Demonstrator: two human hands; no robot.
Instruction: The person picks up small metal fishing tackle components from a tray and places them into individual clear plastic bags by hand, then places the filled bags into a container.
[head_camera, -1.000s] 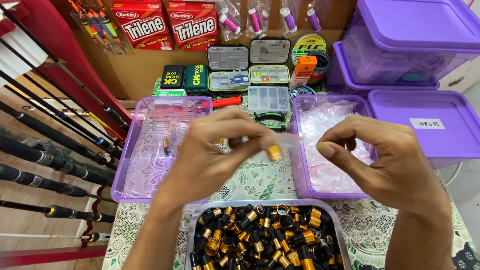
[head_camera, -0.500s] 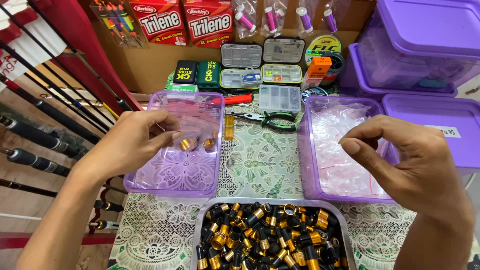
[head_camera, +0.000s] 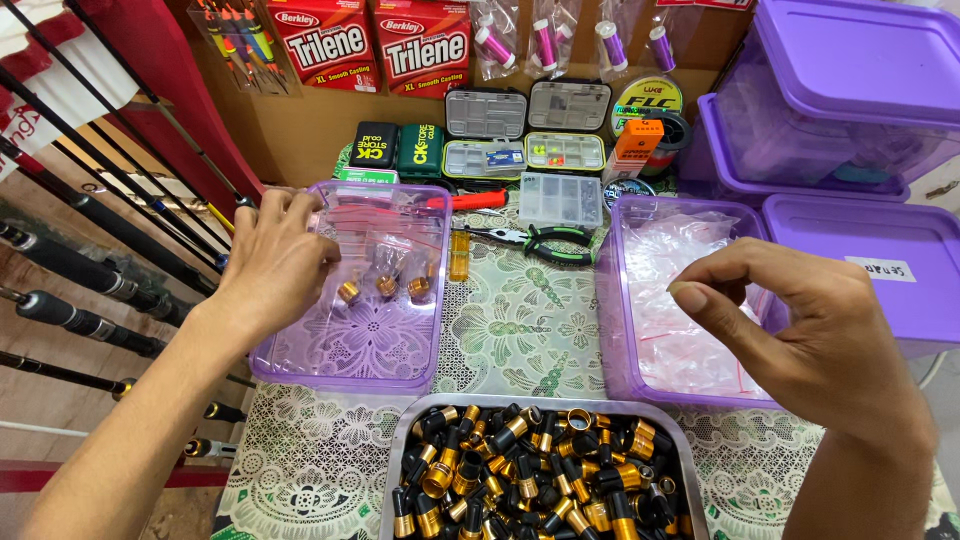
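Note:
My left hand (head_camera: 272, 262) reaches into the left purple bin (head_camera: 340, 376), fingers spread and resting by small clear zip bags (head_camera: 386, 284) that each hold a gold-tipped part. My right hand (head_camera: 800, 330) hovers over the right purple bin (head_camera: 612, 300), which holds empty clear bags (head_camera: 672, 335); its fingers are loosely curled with nothing in them. A metal tray (head_camera: 396, 450) at the near edge is full of black and gold cylindrical parts (head_camera: 520, 470).
Pliers (head_camera: 540, 240) and an amber tube (head_camera: 459, 255) lie between the bins. Small tackle boxes (head_camera: 525, 125) and red line boxes (head_camera: 330, 40) stand at the back. Fishing rods (head_camera: 90, 210) lean on the left, and stacked purple lidded tubs (head_camera: 850, 90) are on the right.
My hands parted from the middle. The left hand carried a bagged gold part to the left bin and let it go there; the right hand stayed over the right bin.

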